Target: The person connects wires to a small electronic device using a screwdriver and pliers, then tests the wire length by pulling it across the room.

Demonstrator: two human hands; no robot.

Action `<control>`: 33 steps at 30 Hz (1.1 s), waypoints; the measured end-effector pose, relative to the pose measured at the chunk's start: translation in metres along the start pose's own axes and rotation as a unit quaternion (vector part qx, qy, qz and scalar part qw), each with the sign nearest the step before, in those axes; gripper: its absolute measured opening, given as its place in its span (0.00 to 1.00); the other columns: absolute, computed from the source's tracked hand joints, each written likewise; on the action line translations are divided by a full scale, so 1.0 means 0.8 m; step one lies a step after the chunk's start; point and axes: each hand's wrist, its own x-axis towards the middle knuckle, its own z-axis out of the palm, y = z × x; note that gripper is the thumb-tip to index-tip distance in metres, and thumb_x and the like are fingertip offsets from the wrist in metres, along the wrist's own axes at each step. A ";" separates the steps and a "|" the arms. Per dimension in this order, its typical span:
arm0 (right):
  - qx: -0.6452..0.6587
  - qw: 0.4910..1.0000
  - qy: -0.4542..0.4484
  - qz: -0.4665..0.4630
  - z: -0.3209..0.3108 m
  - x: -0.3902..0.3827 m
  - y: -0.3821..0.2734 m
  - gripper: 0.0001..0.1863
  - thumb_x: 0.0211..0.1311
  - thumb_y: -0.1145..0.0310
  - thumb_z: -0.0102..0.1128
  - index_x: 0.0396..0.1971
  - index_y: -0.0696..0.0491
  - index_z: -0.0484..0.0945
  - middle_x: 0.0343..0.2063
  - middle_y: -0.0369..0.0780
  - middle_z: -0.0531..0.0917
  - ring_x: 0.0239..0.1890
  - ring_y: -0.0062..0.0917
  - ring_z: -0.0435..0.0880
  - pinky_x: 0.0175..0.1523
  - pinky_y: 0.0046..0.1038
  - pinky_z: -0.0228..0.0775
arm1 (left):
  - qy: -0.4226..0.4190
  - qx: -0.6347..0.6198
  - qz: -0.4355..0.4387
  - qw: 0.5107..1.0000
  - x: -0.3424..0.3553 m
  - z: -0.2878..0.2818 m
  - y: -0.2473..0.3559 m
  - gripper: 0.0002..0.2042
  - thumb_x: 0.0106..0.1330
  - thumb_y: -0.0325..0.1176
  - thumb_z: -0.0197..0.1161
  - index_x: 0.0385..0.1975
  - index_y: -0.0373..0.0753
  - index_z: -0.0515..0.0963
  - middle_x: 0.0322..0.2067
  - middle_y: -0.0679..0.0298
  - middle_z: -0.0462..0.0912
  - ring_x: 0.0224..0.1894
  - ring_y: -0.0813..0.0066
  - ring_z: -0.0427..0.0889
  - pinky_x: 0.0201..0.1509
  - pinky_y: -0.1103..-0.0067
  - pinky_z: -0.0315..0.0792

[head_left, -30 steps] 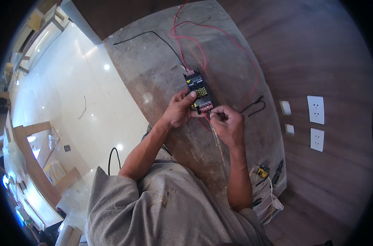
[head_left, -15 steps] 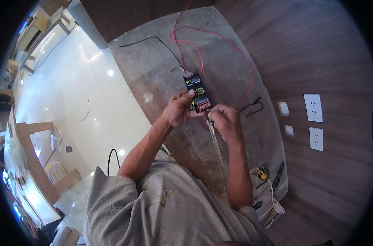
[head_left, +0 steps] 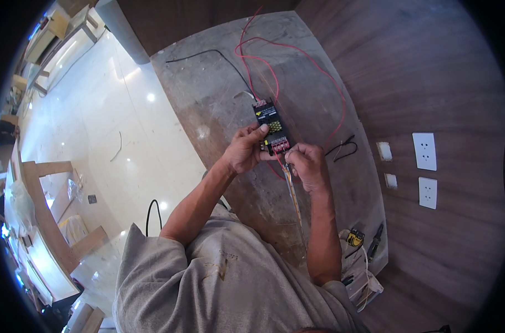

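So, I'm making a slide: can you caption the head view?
Left hand holds a black wired module; right hand is beside its red terminal block.

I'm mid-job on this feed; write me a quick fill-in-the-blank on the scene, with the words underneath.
The left hand rests its ____ on top of the black module.
The longest wire lying on the work surface is coloured ____.
The brown wall carries ____ white outlet plates.

Missing words: thumb; red; two.
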 end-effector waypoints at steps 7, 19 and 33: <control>-0.019 1.000 0.000 0.010 0.000 0.002 0.002 0.06 0.54 0.73 0.61 0.22 0.59 0.81 0.15 0.30 0.76 0.15 0.10 0.67 0.20 0.19 0.55 | -0.002 -0.016 0.002 1.000 0.000 0.002 -0.002 0.16 0.77 0.37 0.56 0.56 0.32 0.71 0.48 0.54 0.83 0.46 0.60 0.88 0.45 0.63 0.89; -0.069 0.997 0.034 0.005 0.004 0.002 0.020 0.09 0.58 0.68 0.65 0.25 0.59 0.83 0.17 0.30 0.78 0.16 0.10 0.70 0.20 0.19 0.57 | -0.011 0.003 0.002 1.000 0.004 -0.005 -0.007 0.17 0.77 0.37 0.56 0.57 0.34 0.71 0.49 0.56 0.83 0.47 0.62 0.88 0.46 0.64 0.88; -0.059 0.996 0.066 -0.009 0.005 -0.001 0.028 0.10 0.65 0.69 0.65 0.29 0.61 0.83 0.19 0.32 0.81 0.22 0.12 0.77 0.27 0.22 0.67 | 0.020 0.032 0.010 0.999 0.002 0.000 -0.017 0.22 0.72 0.22 0.58 0.64 0.40 0.63 0.54 0.55 0.80 0.55 0.57 0.83 0.56 0.57 0.83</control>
